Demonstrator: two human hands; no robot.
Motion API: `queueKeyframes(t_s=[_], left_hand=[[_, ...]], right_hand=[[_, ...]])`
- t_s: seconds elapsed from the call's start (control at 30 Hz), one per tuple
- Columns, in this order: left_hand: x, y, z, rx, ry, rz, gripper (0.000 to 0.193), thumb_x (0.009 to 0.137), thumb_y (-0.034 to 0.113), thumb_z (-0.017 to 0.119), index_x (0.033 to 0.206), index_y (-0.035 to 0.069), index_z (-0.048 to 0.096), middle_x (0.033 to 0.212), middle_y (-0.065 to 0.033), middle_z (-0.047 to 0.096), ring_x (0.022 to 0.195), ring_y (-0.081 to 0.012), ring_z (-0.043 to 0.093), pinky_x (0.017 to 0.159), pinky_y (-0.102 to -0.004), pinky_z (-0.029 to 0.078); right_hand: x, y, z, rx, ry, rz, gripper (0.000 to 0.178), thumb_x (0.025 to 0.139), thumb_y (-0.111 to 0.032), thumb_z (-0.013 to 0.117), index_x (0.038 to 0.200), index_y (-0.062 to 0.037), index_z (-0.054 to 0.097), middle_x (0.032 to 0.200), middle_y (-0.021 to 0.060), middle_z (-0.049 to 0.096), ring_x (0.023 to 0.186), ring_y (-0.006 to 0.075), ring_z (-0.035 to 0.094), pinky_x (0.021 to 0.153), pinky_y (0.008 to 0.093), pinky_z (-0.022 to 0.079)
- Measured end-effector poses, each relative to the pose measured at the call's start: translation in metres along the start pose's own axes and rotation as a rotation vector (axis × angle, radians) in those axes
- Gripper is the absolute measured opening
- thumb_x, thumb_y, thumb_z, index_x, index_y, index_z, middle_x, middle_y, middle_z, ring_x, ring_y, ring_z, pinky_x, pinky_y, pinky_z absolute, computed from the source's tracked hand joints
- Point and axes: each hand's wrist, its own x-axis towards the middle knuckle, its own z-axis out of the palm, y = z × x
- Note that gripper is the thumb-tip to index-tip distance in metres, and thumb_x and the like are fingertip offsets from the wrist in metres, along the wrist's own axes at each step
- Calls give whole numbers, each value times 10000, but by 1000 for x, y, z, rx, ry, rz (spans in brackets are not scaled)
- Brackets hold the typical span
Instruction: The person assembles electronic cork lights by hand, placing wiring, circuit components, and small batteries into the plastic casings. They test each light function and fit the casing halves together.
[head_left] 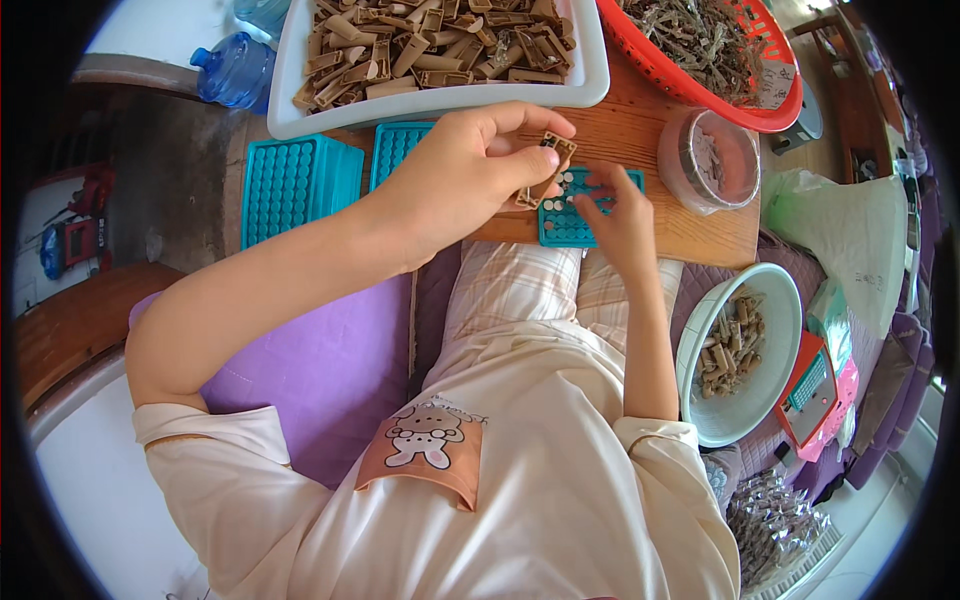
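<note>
My left hand [480, 165] holds up a brown, hollow plastic casing [545, 172] between thumb and fingers, tilted above the near part of the wooden table. Just right of it, my right hand [625, 220] reaches over a small teal tray [572, 236] of round pockets. Several small whitish discs [553, 204] lie on that tray. The thumb and forefinger of my right hand are drawn together at the tray; whatever may be between them is too small to make out.
A white tub [440, 100] heaped with brown casings stands at the back. Beside it is a red basket [785, 115] of tangled dark pieces. A pink-rimmed container [735, 195], teal tray stacks [330, 190] and a pale basin [690, 400] surround the work area.
</note>
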Motion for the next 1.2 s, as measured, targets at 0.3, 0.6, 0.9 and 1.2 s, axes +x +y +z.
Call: queueKeyframes(t_s=[0.3,0.6,0.9,1.2], left_hand=[[7,-4,-3,-101,15,-214,305,850,239,469,1106,72,447,975,-62,545,832,-118,561,741,-268,462],[5,-5,1,-77,-76,-194,356,828,175,509,1137,24,421,917,-43,552,827,-106,556,716,-237,480],[4,-5,3,-97,-37,-198,256,815,73,462,1057,-9,474,874,-45,557,769,-79,542,713,-218,464],[5,-8,4,8,-99,-120,237,777,21,428,1003,-21,488,857,-70,554,717,-81,525,679,-213,452]], right_hand=[[-5,2,19,-122,133,-149,201,711,13,550,904,-30,515,793,96,573,698,224,573,588,297,462],[-17,-83,5,427,560,-395,191,673,80,594,846,19,539,805,99,596,738,171,597,645,249,479],[-11,-69,-5,578,417,-300,184,720,67,523,895,12,517,831,89,603,768,165,588,699,252,455],[11,7,16,-118,191,51,313,650,-112,646,909,-24,492,758,112,569,673,216,557,569,296,436]])
